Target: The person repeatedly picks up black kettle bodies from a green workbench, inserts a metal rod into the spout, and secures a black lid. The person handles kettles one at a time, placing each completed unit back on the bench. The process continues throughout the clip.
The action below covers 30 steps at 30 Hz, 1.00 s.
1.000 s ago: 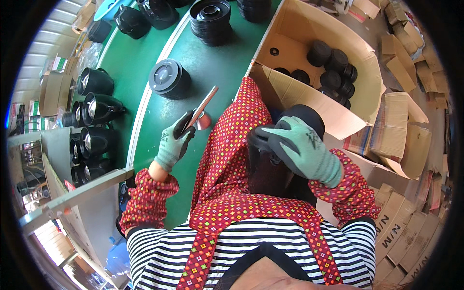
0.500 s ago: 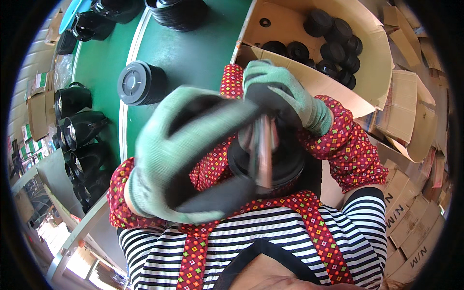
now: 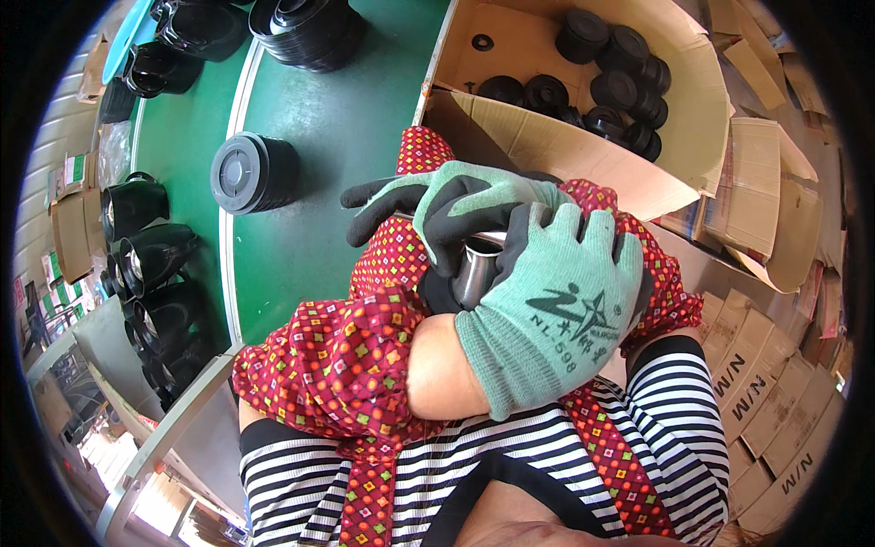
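Observation:
Both my hands wear green knit gloves with dark palms. In front of my chest is a black vessel with a shiny metal neck [image 3: 476, 273]; most of its body is hidden under my gloves and sleeves. My left hand [image 3: 565, 310] reaches across it, back upward, with its fingers curled over the far side and its thumb beside the neck. Just beyond the neck, my right hand [image 3: 474, 205] points leftward, its fingers spread, a couple stretched out and others bent down near the metal. Whether it touches the neck cannot be made out.
A stack of black round pieces [image 3: 241, 175] stands on the green table [image 3: 314, 118], with another stack [image 3: 305, 32] farther back. Black jugs [image 3: 157, 251] line the left edge. A cardboard box [image 3: 519, 132] at far right holds several black round parts. Flattened cartons [image 3: 775, 392] lie right.
My left hand has swung from the left across to the right and closed over the vessel. My right hand has turned, its fingers now pointing left. The view has shifted slightly.

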Tool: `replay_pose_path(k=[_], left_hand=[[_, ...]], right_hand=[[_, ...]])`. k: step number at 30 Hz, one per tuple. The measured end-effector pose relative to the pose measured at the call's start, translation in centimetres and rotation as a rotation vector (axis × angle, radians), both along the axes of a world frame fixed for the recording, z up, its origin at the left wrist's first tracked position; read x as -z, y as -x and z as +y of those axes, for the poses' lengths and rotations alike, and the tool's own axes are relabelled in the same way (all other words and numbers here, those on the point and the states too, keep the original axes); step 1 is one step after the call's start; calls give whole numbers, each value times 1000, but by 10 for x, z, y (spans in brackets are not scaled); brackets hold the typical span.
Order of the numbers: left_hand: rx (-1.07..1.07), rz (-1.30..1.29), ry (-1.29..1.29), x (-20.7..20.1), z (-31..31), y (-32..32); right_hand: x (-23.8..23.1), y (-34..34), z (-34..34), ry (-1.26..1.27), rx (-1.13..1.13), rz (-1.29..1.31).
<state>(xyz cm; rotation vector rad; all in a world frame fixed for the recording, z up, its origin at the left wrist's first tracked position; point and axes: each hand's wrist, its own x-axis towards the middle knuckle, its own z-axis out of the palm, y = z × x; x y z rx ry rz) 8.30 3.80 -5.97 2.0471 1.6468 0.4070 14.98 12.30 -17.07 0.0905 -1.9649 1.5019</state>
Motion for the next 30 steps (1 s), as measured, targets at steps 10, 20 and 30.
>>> replay_pose_path(k=[10, 20, 30], left_hand=[[265, -652, -150, 6, -21, 47], [459, -1742, -92, 77, -32, 132], [36, 48, 596, -49, -15, 94]], right_hand=[[31, 13, -12, 66, -29, 116], [-62, -34, 29, -381, -7, -692], [-65, -24, 32, -363, -20, -614]])
